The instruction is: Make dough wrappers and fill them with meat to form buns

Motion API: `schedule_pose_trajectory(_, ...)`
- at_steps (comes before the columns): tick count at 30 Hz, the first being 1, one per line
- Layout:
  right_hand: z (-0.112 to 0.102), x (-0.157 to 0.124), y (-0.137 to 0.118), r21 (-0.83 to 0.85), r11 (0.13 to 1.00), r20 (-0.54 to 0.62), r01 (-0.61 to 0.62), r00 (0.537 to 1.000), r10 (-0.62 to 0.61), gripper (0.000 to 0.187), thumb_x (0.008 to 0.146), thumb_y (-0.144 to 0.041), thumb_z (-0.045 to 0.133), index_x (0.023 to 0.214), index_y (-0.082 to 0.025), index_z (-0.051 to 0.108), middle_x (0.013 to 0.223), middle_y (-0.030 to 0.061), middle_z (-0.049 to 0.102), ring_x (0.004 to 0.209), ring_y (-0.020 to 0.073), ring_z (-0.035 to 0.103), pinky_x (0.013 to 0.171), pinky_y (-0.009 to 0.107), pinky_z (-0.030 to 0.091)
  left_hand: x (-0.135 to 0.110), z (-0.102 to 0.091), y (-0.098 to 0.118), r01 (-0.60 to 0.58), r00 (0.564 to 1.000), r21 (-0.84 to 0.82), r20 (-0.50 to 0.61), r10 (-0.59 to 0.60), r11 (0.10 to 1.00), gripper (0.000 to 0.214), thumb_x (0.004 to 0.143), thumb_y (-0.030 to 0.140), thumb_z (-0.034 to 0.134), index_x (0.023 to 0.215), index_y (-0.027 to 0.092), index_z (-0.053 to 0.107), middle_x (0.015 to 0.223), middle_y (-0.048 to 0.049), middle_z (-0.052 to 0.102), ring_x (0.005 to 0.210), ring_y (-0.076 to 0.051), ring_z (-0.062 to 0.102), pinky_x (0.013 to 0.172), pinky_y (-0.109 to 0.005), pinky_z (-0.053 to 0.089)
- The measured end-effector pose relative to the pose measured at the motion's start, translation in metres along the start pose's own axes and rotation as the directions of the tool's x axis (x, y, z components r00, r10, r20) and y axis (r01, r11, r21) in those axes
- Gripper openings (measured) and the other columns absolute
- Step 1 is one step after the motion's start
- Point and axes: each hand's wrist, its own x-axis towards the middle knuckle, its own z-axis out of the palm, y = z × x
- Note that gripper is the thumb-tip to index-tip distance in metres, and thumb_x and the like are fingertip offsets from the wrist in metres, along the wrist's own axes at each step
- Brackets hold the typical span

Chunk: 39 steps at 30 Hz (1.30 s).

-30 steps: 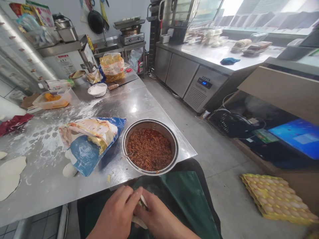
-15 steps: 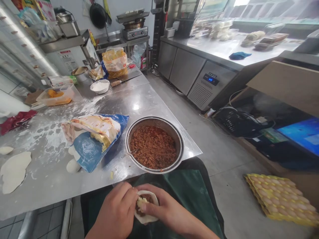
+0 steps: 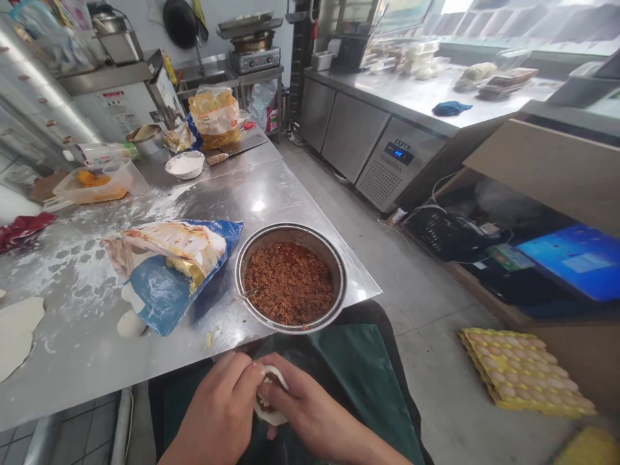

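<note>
Over my dark green apron (image 3: 361, 361), a filled dough wrapper (image 3: 275, 418) is gripped between both hands. My left hand (image 3: 225, 400) pinches its left edge with closed fingers. My right hand (image 3: 300, 400) curls round the other side, its thumb pressing into the brown meat filling and pale shreds inside. The wrapper's top is still open. Just beyond my hands, a round metal pot (image 3: 341, 284) of reddish-brown minced filling (image 3: 290, 284) stands at the table's edge, a spoon handle (image 3: 250, 292) leaning at its left. Left of it lies an opened blue bag (image 3: 162, 300) with pale shreds at its mouth.
On the floured steel table (image 3: 165, 361) are a flattened dough sheet (image 3: 19, 332), a dough ball (image 3: 130, 324), a flour bowl (image 3: 185, 166) and a wooden-handled knife (image 3: 245, 146). Egg trays (image 3: 526, 374) sit on the floor to the right, near an open cardboard box (image 3: 547, 174).
The wrapper is drawn up narrower between my hands, and my right thumb sits deeper in its opening. My hands have shifted slightly left in view as the whole scene moved left.
</note>
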Motion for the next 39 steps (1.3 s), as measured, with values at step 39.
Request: schedule_pose_trajectory(39, -0.015, 0.003, -0.005, -0.129, 0.992, 0.048, 0.004, 0.999, 0.002, 0.022, 0.104, -0.043, 0.049, 0.107, -0.021, 0.051, 0.077, -0.0055, 0.051, 0.061, 0.0115, 0.049, 0.057, 0.027, 0.042, 0.009, 0.004, 0.007, -0.063, 0.994, 0.032, -0.090, 0.066, 0.997, 0.021, 0.093, 0.003, 0.051, 0.107, 0.016, 0.061, 0.087, -0.0057, 0.061, 0.081, -0.020, 0.061, 0.073, -0.037, 0.058)
